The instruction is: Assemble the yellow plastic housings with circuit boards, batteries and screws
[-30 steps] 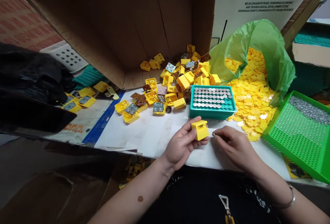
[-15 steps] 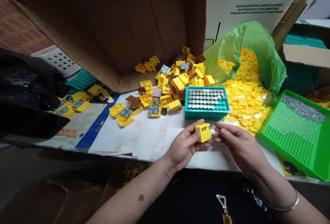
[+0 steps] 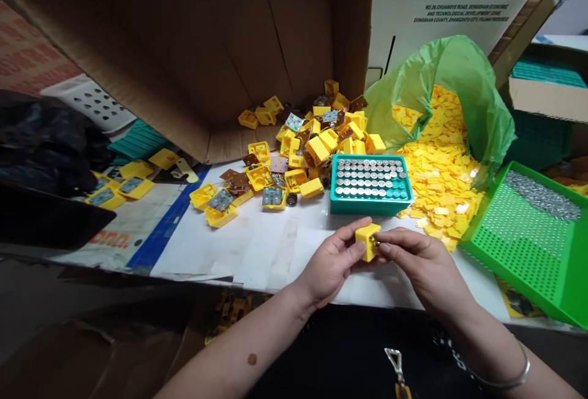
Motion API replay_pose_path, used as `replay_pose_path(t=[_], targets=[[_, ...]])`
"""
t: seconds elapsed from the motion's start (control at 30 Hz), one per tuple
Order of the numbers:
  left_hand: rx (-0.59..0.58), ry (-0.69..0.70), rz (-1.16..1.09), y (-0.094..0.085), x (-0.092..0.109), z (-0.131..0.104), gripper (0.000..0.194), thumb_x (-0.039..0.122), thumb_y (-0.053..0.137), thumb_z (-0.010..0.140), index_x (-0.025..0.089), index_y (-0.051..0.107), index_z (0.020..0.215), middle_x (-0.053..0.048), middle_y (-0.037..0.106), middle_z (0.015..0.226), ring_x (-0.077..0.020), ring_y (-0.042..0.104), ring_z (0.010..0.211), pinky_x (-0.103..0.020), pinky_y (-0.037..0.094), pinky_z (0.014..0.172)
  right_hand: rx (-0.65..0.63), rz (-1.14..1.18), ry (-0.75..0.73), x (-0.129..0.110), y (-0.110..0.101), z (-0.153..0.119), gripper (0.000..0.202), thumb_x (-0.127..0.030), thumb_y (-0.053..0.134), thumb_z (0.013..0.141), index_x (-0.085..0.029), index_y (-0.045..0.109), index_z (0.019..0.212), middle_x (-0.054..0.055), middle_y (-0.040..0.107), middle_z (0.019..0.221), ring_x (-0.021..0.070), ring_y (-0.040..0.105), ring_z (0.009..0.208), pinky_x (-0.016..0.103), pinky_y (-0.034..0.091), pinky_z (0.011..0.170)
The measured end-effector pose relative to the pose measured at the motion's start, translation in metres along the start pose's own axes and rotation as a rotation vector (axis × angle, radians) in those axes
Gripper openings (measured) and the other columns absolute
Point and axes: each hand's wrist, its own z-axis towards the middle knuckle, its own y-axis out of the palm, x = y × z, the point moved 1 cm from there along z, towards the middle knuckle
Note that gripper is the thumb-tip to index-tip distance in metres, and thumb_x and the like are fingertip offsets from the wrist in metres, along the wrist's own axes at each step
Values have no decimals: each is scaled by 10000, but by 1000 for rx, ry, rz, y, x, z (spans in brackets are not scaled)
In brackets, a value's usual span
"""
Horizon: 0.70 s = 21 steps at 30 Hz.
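My left hand point(image 3: 328, 264) is closed around a small yellow plastic housing point(image 3: 366, 241), fingers behind it and thumb on its near side. My right hand point(image 3: 413, 258) pinches a small, dark metallic piece point(image 3: 377, 243) against the opening on the housing's right side; its exact shape is too small to tell. Just beyond both hands stands a teal tray point(image 3: 371, 206) with rows of round silver button cells. To its left lies a heap of yellow housings point(image 3: 316, 149) with brown plates and wires.
Behind the heap, a large cardboard box point(image 3: 206, 49) opens toward me. A green bag point(image 3: 487, 86) spills flat yellow pieces point(image 3: 441, 190) right of the tray. A green perforated basket point(image 3: 528, 252) with small metal parts sits far right. A black bag point(image 3: 41, 148) lies left.
My right hand has moved left to the housing, bringing the small piece to its opening. The housing has been turned in my left hand. The view has shifted slightly.
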Motion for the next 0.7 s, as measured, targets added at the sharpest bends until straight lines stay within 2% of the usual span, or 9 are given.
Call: replay_pose_path(t=[0.13, 0.23, 0.3, 0.4, 0.43, 0.5, 0.6, 0.7], targets=[[-43, 49, 147, -1, 1, -1, 397, 223, 667, 745, 221, 614, 1139, -58, 619, 1149, -184, 561, 1049, -336, 393, 959, 7, -94, -7, 1, 8, 0, 310, -321, 655, 708, -170, 548, 956, -19, 570, 667, 101, 539, 599, 223, 463, 548], [-112, -46, 103, -2, 3, -2, 396, 230, 665, 749, 222, 609, 1141, -67, 624, 1128, -188, 591, 996, -352, 434, 907, 68, -284, -67, 4, 6, -5, 346, -324, 645, 721, -179, 484, 991, -64, 450, 597, 86, 451, 530, 202, 401, 478], [-118, -117, 11, -3, 4, -2, 396, 239, 664, 749, 231, 600, 1140, -67, 629, 1086, -185, 623, 909, -369, 476, 836, 136, -418, -199, -1, 1, -7, 266, -337, 635, 748, -182, 513, 927, -53, 446, 606, 86, 443, 530, 205, 393, 480], [-61, -133, -52, -2, 6, -2, 412, 246, 669, 744, 217, 581, 1145, -72, 628, 1037, -178, 644, 820, -368, 497, 780, 272, -696, -528, -24, -9, -3, 116, -290, 574, 818, -176, 594, 828, 4, 537, 711, 95, 503, 610, 222, 414, 555], [-45, -129, -60, -2, 7, -1, 423, 249, 666, 746, 212, 569, 1157, -75, 628, 1024, -177, 647, 803, -366, 496, 775, 313, -799, -628, -34, -12, 2, 111, -264, 556, 832, -175, 621, 847, 17, 553, 746, 100, 518, 642, 228, 414, 580], [-29, -127, -65, -1, 8, 0, 440, 250, 660, 751, 204, 549, 1175, -79, 628, 1014, -180, 652, 795, -366, 493, 780, 332, -1004, -719, -50, -16, 17, 150, -245, 535, 841, -175, 654, 900, 27, 555, 760, 117, 533, 674, 242, 402, 586], [-26, -125, -68, 0, 8, 1, 435, 245, 654, 756, 195, 544, 1174, -85, 623, 1031, -194, 654, 819, -372, 489, 792, 275, -1320, -635, -64, -17, 43, 170, -270, 535, 831, -193, 685, 857, 32, 567, 754, 145, 532, 660, 272, 364, 558], [-16, -125, -76, 0, 9, 2, 421, 235, 641, 765, 190, 539, 1172, -92, 616, 1054, -195, 658, 809, -373, 491, 785, 219, -1500, -537, -67, -15, 56, 186, -278, 528, 824, -190, 687, 787, 37, 568, 747, 151, 515, 631, 280, 327, 528]])
